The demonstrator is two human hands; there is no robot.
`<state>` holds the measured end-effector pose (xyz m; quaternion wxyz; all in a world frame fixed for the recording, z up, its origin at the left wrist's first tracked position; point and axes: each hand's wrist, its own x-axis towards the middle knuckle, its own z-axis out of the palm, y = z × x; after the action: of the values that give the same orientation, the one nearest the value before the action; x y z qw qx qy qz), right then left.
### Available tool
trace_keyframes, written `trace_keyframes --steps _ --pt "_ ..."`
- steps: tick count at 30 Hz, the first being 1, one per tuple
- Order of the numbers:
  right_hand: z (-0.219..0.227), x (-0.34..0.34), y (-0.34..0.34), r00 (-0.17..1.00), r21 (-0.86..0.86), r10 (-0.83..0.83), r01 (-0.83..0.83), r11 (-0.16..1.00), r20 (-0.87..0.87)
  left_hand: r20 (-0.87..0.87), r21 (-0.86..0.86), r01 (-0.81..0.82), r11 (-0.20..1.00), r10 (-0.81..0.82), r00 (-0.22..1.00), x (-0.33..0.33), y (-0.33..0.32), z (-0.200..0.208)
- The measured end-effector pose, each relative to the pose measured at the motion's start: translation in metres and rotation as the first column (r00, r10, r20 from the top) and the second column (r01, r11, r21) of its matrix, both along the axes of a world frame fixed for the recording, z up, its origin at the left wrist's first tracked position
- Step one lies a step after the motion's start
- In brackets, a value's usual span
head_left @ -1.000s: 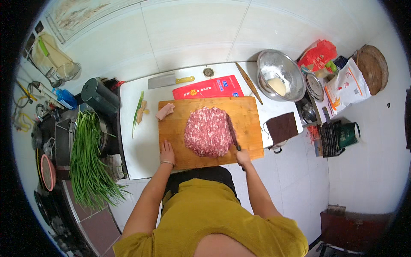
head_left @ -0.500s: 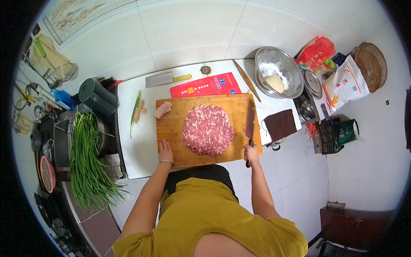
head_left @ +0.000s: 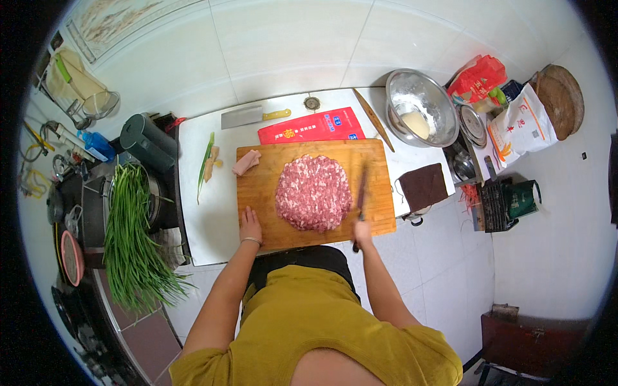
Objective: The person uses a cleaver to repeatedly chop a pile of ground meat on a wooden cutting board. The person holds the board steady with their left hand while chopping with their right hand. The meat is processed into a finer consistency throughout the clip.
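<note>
A flat round mound of minced meat (head_left: 313, 193) lies in the middle of the wooden cutting board (head_left: 264, 233). My right hand (head_left: 362, 234) is closed round the black handle of a cleaver (head_left: 363, 193); its dark blade, slightly blurred and seen almost edge-on, is at the right side of the meat. Whether the blade touches the meat, I cannot tell. My left hand (head_left: 250, 226) rests flat on the board's left edge, fingers outstretched and holding nothing. A pale pink chunk of meat (head_left: 246, 163) sits at the board's upper left corner.
Behind the board are a second cleaver (head_left: 242, 118), a red packet (head_left: 310, 128) and a rolling pin (head_left: 373, 120). A steel bowl (head_left: 443, 122) with dough stands at the back right. Ginger (head_left: 211, 164) and a green onion (head_left: 205, 168) lie left; green chives (head_left: 132, 244) hang over the stove side.
The cleaver in my right hand has moved left, from the board's right edge to the right side of the minced meat. My left hand stays in place.
</note>
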<state>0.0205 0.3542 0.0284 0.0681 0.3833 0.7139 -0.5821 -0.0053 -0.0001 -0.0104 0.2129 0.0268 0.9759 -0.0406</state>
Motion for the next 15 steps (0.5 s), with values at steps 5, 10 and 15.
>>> trace_keyframes --steps 5,10,15 --pt "0.071 -0.01 0.017 0.987 -0.064 0.095 -0.087 0.994 0.133 0.033 0.036 -0.014 0.999 0.012 0.999 0.001 0.004 0.027" --pt "0.07 -0.002 0.006 0.937 -0.308 -0.26 0.183 0.934 -0.231 0.123 0.062 -0.067 0.996 0.059 0.991 -0.001 0.008 0.048" --pt "0.039 0.0 0.01 0.969 -0.175 0.117 -0.079 0.981 0.216 0.082 0.027 -0.043 0.999 0.041 0.996 -0.011 0.007 0.043"
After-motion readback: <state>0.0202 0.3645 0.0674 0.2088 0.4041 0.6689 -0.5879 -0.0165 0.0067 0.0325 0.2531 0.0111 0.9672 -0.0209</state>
